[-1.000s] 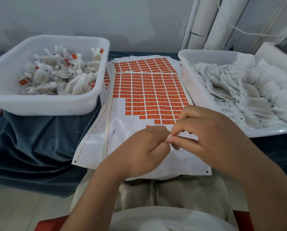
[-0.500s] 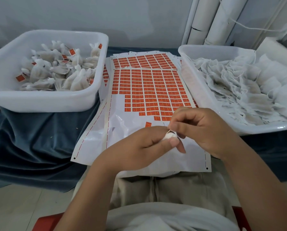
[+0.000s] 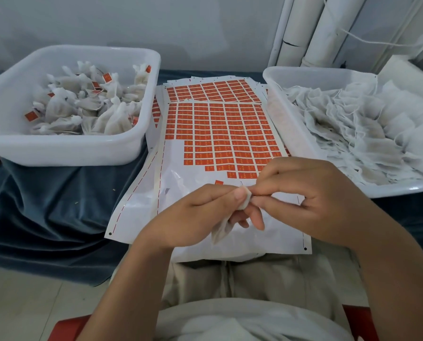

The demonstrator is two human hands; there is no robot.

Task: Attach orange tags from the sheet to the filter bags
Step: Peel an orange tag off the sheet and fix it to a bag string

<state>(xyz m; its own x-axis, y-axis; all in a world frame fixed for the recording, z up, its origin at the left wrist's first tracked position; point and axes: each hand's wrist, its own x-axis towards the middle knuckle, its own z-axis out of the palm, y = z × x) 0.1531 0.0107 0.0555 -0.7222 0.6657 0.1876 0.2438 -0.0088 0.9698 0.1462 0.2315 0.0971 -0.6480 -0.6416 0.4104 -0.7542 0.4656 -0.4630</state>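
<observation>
Right now your left hand (image 3: 200, 212) grips a white filter bag (image 3: 220, 231) over the near, bare end of the tag sheet (image 3: 181, 190), with the thumb pressed on the bag's bunched top and the rest hanging below your fingers. Your right hand (image 3: 311, 193) meets it from the other side, thumb and forefinger pinched tight on that same top; whether a tag lies between them is too small to tell. Orange tags (image 3: 218, 134) cover the sheet's far part, which lies on the blue cloth (image 3: 45, 205) between the left tub (image 3: 70, 148) of tagged bags and the right tub (image 3: 291, 77) of plain ones.
</observation>
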